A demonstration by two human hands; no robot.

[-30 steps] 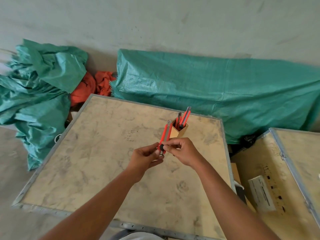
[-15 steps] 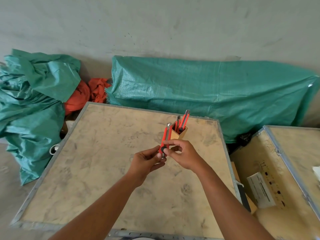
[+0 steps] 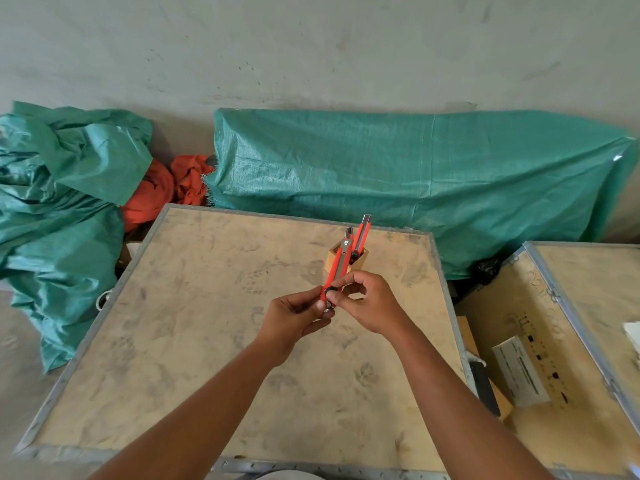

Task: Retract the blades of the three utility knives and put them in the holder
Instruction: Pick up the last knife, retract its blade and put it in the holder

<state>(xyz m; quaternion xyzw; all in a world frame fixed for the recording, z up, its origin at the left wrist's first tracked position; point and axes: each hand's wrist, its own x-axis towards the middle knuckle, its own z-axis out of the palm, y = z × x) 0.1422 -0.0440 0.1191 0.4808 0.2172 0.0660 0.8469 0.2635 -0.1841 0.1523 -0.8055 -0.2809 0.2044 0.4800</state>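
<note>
Over a dusty table [image 3: 173,341], both hands grip the third knife [image 3: 337,268], left hand [image 3: 294,315] steadying, right hand [image 3: 367,303] at its slider, just before the holder [image 3: 332,263] with two knives [image 3: 360,237].

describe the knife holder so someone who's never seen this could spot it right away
Start at the big plywood crate top with the metal edging, then look near its far edge, in front of the long green tarp. The holder is a small wooden box standing there, just beyond the hands. It is the only thing standing on the crate, with orange utility knives sticking up out of it.
</note>
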